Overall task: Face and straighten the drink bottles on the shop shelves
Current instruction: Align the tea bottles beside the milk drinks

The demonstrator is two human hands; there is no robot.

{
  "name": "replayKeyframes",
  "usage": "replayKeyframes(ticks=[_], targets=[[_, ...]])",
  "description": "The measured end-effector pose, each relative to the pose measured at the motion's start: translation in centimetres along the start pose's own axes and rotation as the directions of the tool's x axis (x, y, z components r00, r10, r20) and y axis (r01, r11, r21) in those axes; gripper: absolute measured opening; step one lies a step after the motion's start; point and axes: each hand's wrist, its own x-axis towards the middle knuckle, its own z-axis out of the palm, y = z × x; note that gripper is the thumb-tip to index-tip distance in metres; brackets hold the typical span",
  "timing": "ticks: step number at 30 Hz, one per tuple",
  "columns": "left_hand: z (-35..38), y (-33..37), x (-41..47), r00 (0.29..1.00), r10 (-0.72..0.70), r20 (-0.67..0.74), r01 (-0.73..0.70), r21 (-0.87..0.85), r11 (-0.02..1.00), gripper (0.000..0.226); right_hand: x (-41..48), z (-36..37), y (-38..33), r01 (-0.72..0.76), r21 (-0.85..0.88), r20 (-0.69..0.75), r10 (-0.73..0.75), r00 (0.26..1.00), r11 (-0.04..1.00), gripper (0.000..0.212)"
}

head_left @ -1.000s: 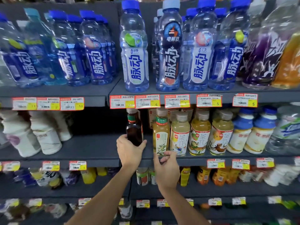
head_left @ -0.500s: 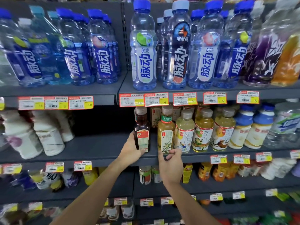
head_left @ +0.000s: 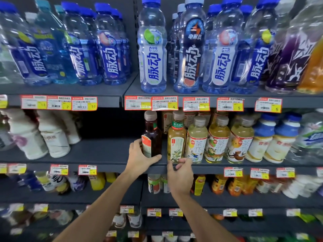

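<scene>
Now, head view, one frame logged.

- My left hand [head_left: 139,159] grips the dark brown drink bottle [head_left: 152,135] low on its body. The fingers wrap the bottle's left side and the thumb lies across the front of its base.
- That bottle stands upright at the front of the middle shelf [head_left: 104,152], at the left end of its row. Its label is turned towards the left, so only a red-and-white strip of it faces me.
- Just beside it on the right stands a green-banded tea bottle [head_left: 176,142], upright, with its label facing front.
- My right hand [head_left: 180,175] is at the shelf lip directly below that tea bottle. Its fingers are curled, with the tips level with the bottle's base. I cannot tell whether they pinch the base or only sit in front of it.
- Further right in the same row are three red-labelled tea bottles [head_left: 218,142], close together and upright. After them come two blue-capped white bottles [head_left: 262,144].
- To the left of the dark bottle the shelf is bare dark board as far as a group of white bottles [head_left: 52,138].
- The shelf above carries blue-capped sports-drink bottles [head_left: 152,49]. Along its edge runs a row of red-and-yellow price tags [head_left: 164,103].
- The lower shelves are blurred. I can see yellow and orange bottles there, but no detail.
</scene>
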Motion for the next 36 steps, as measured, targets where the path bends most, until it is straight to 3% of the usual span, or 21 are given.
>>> replayKeyframes(ticks=[4, 9, 13, 17, 22, 26, 30, 36], targets=[[0.0, -0.3, -0.2, 0.999, -0.045, 0.002, 0.045, -0.059, 0.997, 0.076, 0.0, -0.1, -0.1, -0.007, 0.02, 0.014, 0.006, 1.0, 1.0, 0.031], [-0.5, 0.1, 0.2, 0.99, 0.017, 0.14, -0.015, -0.013, 1.0, 0.078, 0.1, -0.2, -0.3, -0.047, 0.061, 0.02, 0.046, 0.999, 0.997, 0.034], [0.9, 1.4, -0.8, 0.999, 0.031, -0.042, -0.032, -0.028, 0.999, 0.096, -0.1, -0.3, -0.3, -0.051, 0.086, -0.005, 0.051, 0.999, 0.995, 0.047], [2.1, 1.5, -1.5, 0.986, -0.009, -0.169, -0.005, -0.077, 0.997, 0.086, -0.6, 0.0, -0.4, -0.071, 0.056, -0.022, 0.073, 0.997, 0.996, 0.059], [0.6, 0.7, -0.8, 1.0, -0.004, -0.014, 0.003, -0.078, 0.997, 0.082, -1.2, 0.9, -1.3, -0.106, 0.032, -0.099, 0.109, 0.989, 0.994, 0.068], [0.2, 0.3, -0.6, 1.0, -0.013, -0.02, 0.012, -0.056, 0.998, 0.09, -1.2, 1.3, -1.7, -0.123, 0.071, -0.123, 0.131, 0.984, 0.99, 0.065], [0.5, -0.1, -0.4, 0.999, -0.037, 0.02, 0.038, -0.06, 0.997, 0.084, -1.2, 1.4, -1.7, -0.133, 0.069, -0.137, 0.141, 0.98, 0.989, 0.062], [0.1, 0.1, -0.4, 0.991, 0.025, 0.13, -0.03, 0.038, 0.999, 0.075, -1.3, 1.5, -1.7, -0.117, 0.081, -0.138, 0.127, 0.982, 0.99, 0.061]])
